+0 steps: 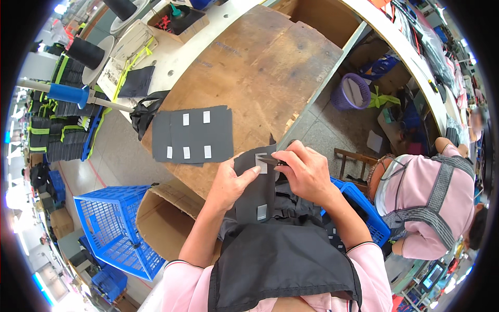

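Note:
My left hand [230, 183] grips a dark grey fabric piece [248, 195] by its left side, the thumb pressed on top near a white patch. This piece hangs over the table's near edge toward my lap and bears white rectangular patches, one of them low down. In my right hand [305, 170] is a pair of small thread snips [269, 160], fingers closed round them. Their pointed tip lies over the upper white patch, by my left thumb. To the left, on the table, lie grey fabric panels [195, 136], the top one with several white patches.
The worn wooden table [260, 67] stands before me. Below left are a cardboard box [171, 218] and a blue crate [119, 223]; another blue crate [371, 218] sits by my right. A person in pink [431, 203] works at the right. A purple bin [350, 91] stands beyond the table.

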`<state>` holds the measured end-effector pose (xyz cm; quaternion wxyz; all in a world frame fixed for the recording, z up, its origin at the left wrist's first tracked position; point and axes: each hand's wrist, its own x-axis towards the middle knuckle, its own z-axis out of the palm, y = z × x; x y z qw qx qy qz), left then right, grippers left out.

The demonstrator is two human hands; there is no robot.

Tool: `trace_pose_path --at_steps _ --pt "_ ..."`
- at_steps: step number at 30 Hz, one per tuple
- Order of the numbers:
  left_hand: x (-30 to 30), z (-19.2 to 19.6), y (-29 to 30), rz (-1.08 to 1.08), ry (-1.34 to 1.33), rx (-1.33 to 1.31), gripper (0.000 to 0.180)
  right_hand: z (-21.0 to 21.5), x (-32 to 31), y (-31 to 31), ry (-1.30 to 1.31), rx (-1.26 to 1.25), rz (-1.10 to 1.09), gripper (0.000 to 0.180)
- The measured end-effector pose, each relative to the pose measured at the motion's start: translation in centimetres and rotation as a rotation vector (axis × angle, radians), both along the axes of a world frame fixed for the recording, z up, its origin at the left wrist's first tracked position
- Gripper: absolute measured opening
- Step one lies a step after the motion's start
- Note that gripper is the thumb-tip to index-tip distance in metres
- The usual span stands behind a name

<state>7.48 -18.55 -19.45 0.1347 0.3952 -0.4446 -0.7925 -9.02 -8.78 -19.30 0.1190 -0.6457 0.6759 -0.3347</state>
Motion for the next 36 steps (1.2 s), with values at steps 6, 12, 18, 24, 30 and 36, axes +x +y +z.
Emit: trace_pose_path --at_steps 6,12,18,24,30,36 --pt "0.5 -0.2 -0.2 -0.051 -0.012 0.006 0.022 -1.0 0.8 0.0 -0.045 -0.18 -0.062 0.026" --pt "0.4 -0.3 -0.4 -0.151 -0.027 -0.114 0.022 0.2 -1.6 -0.6 -0.588 0.026 -0.086 0.021" --pt "-0.1 -0.2 -0.4 -0.126 -0.008 -0.044 0.024 -1.0 -5.5 -2.3 -0.635 0.457 0.4 0.019" --pt "-0.3 -2.2 0.0 -0.022 -0.004 0.099 0.034 -1.2 -2.2 -1.4 -0.976 0.474 0.052 0.017" --pt "-0.4 -2.4 -0.1 0.185 0.097 0.275 0.025 -1.9 0.5 1.5 -0.407 0.051 -0.247 0.035" --pt "-0.4 -2.4 0.2 0.222 0.104 0.231 0.022 -1.6 0.4 2.0 -0.107 -0.072 -0.184 0.03"
